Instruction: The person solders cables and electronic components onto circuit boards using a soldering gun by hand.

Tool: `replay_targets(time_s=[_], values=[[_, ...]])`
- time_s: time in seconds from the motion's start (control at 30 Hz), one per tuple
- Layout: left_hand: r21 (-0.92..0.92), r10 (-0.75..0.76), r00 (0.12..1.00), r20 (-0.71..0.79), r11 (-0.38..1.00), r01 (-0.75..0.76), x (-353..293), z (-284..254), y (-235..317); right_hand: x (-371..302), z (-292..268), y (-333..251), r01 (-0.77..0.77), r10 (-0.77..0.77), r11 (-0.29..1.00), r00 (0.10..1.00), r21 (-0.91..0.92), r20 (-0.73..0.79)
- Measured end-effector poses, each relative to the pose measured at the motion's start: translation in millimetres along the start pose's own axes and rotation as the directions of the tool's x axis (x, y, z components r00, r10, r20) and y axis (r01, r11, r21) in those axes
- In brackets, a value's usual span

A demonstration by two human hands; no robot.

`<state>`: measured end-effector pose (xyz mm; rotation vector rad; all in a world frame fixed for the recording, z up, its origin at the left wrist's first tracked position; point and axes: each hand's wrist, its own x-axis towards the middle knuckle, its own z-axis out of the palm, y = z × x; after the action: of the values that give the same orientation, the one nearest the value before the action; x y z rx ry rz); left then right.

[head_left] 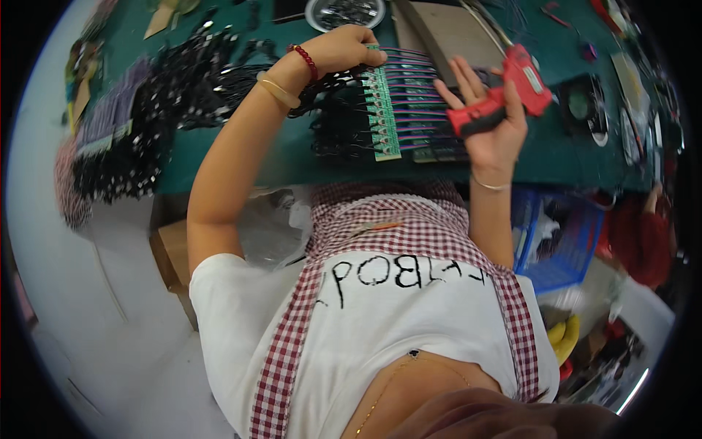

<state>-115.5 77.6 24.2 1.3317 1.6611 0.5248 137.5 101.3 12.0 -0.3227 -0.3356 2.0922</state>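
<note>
The left hand [344, 47] rests on the top end of a long green circuit strip [382, 106] that lies on the green tabletop [219, 146], with its fingers pressed down flat on it; it pinches nothing. The right hand [491, 124] holds a red glue gun [512, 88] above the strip, the palm and thumb closed around the handle while the other fingers stay spread open. Purple and pink wires [417, 95] run from the strip to the right, under the gun.

To do this step well, I think the left hand should keep the strip steady, and the nozzle should come down to one joint at a time, away from the fingers.

A big tangle of black wires [175, 95] lies just left of the strip and could catch the forearm. A grey box [446, 33] stands close behind, a round metal dish [344, 13] is farther up, and a small black fan [583, 106] is on the right. A blue basket [563, 241] sits below the tabletop edge.
</note>
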Motion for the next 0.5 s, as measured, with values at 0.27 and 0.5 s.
replay_targets(time_s=[0.27, 0.5], values=[[-0.006, -0.075, 0.844, -0.531, 0.996, 0.085, -193, -142, -14, -29, -19, -32, -0.019, 0.018, 1.000, 1.000, -0.018, -0.016], [-0.035, -0.276, 0.490, -0.827, 0.894, 0.446, -385, -359, -205, -35, -1, -22, -0.015, 0.021, 0.997, 0.997, -0.075, 0.080]])
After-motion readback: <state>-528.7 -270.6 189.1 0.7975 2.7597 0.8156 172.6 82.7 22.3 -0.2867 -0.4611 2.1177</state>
